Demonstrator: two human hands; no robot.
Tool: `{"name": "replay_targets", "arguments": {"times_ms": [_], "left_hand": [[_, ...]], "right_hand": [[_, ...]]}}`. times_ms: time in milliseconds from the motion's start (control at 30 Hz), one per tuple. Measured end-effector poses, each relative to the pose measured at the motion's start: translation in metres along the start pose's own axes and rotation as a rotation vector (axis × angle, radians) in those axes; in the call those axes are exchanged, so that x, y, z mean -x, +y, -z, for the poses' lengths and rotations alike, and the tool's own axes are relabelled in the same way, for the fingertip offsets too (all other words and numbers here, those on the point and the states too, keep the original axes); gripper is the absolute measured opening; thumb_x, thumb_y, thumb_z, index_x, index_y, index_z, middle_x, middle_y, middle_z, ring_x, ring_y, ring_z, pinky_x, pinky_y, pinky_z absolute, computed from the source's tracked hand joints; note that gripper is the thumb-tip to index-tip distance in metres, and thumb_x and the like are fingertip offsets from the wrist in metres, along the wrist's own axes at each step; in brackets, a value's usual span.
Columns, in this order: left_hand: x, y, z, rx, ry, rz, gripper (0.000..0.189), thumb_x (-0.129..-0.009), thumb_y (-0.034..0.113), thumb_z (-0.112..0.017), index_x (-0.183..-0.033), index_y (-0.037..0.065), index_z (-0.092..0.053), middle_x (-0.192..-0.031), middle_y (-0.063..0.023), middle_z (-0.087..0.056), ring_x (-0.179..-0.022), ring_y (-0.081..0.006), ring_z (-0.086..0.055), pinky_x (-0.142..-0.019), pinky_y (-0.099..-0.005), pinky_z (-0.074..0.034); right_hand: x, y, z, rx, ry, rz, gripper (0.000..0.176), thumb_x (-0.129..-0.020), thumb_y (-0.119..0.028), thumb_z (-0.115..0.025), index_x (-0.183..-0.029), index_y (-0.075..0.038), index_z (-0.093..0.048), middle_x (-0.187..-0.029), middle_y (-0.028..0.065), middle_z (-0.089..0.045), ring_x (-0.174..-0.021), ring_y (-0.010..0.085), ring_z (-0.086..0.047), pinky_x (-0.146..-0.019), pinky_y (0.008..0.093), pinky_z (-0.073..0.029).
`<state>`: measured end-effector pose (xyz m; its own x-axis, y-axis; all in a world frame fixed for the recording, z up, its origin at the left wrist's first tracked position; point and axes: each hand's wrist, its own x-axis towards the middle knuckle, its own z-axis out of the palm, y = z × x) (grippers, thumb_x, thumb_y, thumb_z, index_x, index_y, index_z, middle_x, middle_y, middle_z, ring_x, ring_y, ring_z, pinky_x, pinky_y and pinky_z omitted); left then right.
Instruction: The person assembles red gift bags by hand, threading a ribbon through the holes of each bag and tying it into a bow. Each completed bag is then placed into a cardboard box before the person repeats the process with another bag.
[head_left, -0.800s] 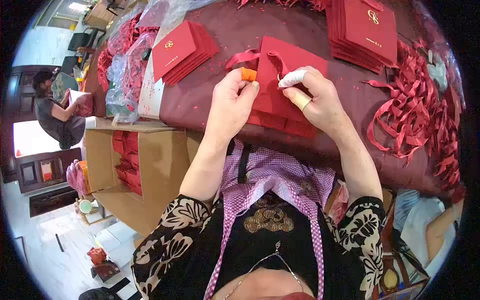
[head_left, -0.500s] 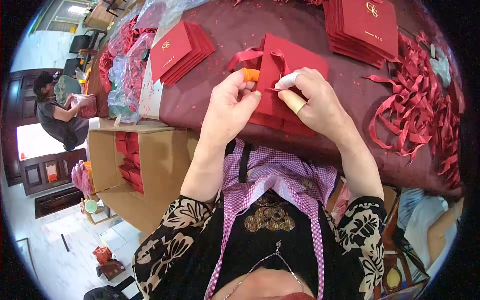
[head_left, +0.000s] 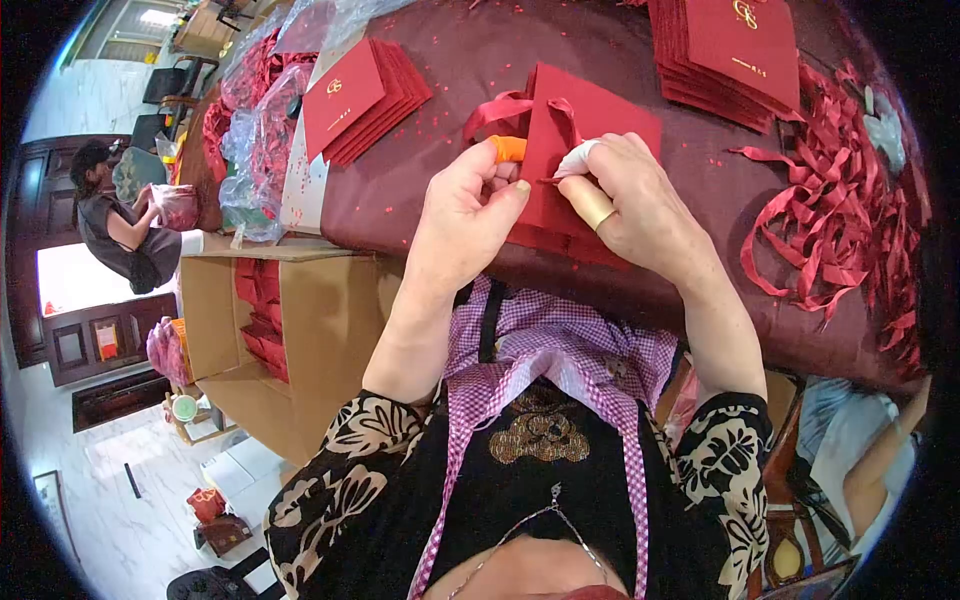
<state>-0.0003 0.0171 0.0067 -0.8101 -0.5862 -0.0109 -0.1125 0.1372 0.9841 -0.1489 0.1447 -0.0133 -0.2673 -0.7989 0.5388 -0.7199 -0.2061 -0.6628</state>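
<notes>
A red paper gift bag (head_left: 608,115) lies on the dark red tablecloth in front of me, a red ribbon (head_left: 493,110) threaded at its opening. My left hand (head_left: 455,220) grips the bag's near-left edge, its index finger in an orange finger cover reaching behind the panel and the thumb in front. With white and tan covers on its index finger and thumb, my right hand (head_left: 645,200) pinches a ribbon end against the front of the bag. The inside of the bag is hidden.
Stacks of red bags stand at left (head_left: 355,95) and right (head_left: 735,60). Loose red ribbons (head_left: 810,235) pile up on the right. An open cardboard box (head_left: 330,340) holds red bags. At far left a person (head_left: 120,215) holds a plastic-wrapped bundle.
My hands keep nearly the same hold on bag and ribbon. The person at far left has raised the bundle slightly and leaned in closer to it.
</notes>
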Motion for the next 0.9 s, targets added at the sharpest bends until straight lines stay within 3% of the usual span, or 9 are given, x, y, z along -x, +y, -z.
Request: {"name": "replay_targets", "arguments": {"times_ms": [400,467,500,567,600,633,733,900], "left_hand": [[0.008,0.01,-0.014,-0.15,-0.006,-0.064,0.023,-0.082,-0.003,-0.06,-0.105,-0.001,-0.06,-0.081,-0.0024,-0.058,-0.07,-0.0047,-0.051,-0.062,-0.0203,-0.044],[0.01,0.01,-0.019,-0.195,0.034,-0.047,0.017,-0.081,-0.003,-0.059,-0.098,-0.002,-0.059,-0.08,-0.0081,-0.057,-0.071,-0.0137,-0.055,-0.064,-0.0267,-0.045],[0.01,0.01,-0.02,-0.193,0.037,-0.046,0.017,-0.081,-0.003,-0.059,-0.098,-0.002,-0.059,-0.08,-0.0081,-0.057,-0.071,-0.0137,-0.055,-0.064,-0.0267,-0.045],[0.012,0.007,-0.021,-0.551,0.042,-0.226,0.02,-0.081,-0.004,-0.06,-0.1,-0.001,-0.06,-0.08,-0.0034,-0.057,-0.067,-0.0069,-0.053,-0.058,-0.0226,-0.044],[0.012,0.006,-0.025,-0.529,0.072,-0.302,0.018,-0.079,-0.005,-0.058,-0.097,-0.002,-0.058,-0.074,-0.0096,-0.054,-0.064,-0.0144,-0.055,-0.056,-0.0275,-0.045],[0.013,0.006,-0.028,-0.527,0.077,-0.301,0.018,-0.079,-0.005,-0.058,-0.097,-0.002,-0.058,-0.074,-0.0096,-0.054,-0.064,-0.0144,-0.055,-0.056,-0.0275,-0.045],[0.011,0.005,-0.035,-0.541,0.093,-0.373,0.015,-0.078,-0.006,-0.054,-0.093,-0.004,-0.058,-0.078,-0.0163,-0.055,-0.065,-0.0275,-0.057,-0.059,-0.0322,-0.047],[0.009,0.008,-0.032,-0.437,0.118,-0.335,0.017,-0.081,-0.005,-0.055,-0.098,-0.003,-0.06,-0.078,-0.0107,-0.058,-0.07,-0.0166,-0.059,-0.063,-0.0288,-0.047]], "right_hand": [[0.003,-0.009,0.006,0.018,-0.033,-0.12,0.009,-0.074,-0.004,-0.066,-0.078,-0.006,-0.058,-0.067,0.0078,-0.056,-0.067,0.027,-0.053,-0.066,0.0365,-0.042],[0.003,-0.009,0.006,0.038,-0.046,-0.114,0.01,-0.073,-0.003,-0.065,-0.076,-0.006,-0.056,-0.066,0.008,-0.055,-0.067,0.0276,-0.053,-0.065,0.0367,-0.041],[0.003,-0.01,0.006,0.059,-0.057,-0.109,0.011,-0.072,-0.002,-0.064,-0.075,-0.005,-0.055,-0.065,0.0082,-0.054,-0.067,0.0282,-0.053,-0.065,0.0369,-0.041],[0.004,-0.01,0.003,0.124,-0.025,-0.047,0.01,-0.072,-0.004,-0.063,-0.073,-0.005,-0.052,-0.064,0.0087,-0.054,-0.066,0.028,-0.055,-0.066,0.0376,-0.041],[0.005,-0.011,0.002,0.191,0.009,0.015,0.011,-0.071,-0.005,-0.061,-0.071,-0.005,-0.05,-0.063,0.0091,-0.054,-0.065,0.0278,-0.056,-0.067,0.0384,-0.04],[0.006,-0.012,0.0,0.19,0.005,0.019,0.011,-0.071,-0.005,-0.061,-0.071,-0.005,-0.05,-0.063,0.0091,-0.054,-0.065,0.0278,-0.056,-0.067,0.0384,-0.04],[0.009,-0.015,-0.009,0.486,0.051,0.197,0.015,-0.068,-0.009,-0.061,-0.072,-0.007,-0.047,-0.065,0.0087,-0.05,-0.064,0.0254,-0.052,-0.066,0.0384,-0.038],[0.007,-0.012,0.0,0.357,0.072,0.142,0.015,-0.07,-0.007,-0.063,-0.073,-0.007,-0.049,-0.066,0.0097,-0.052,-0.066,0.0277,-0.054,-0.066,0.0393,-0.039]]}}
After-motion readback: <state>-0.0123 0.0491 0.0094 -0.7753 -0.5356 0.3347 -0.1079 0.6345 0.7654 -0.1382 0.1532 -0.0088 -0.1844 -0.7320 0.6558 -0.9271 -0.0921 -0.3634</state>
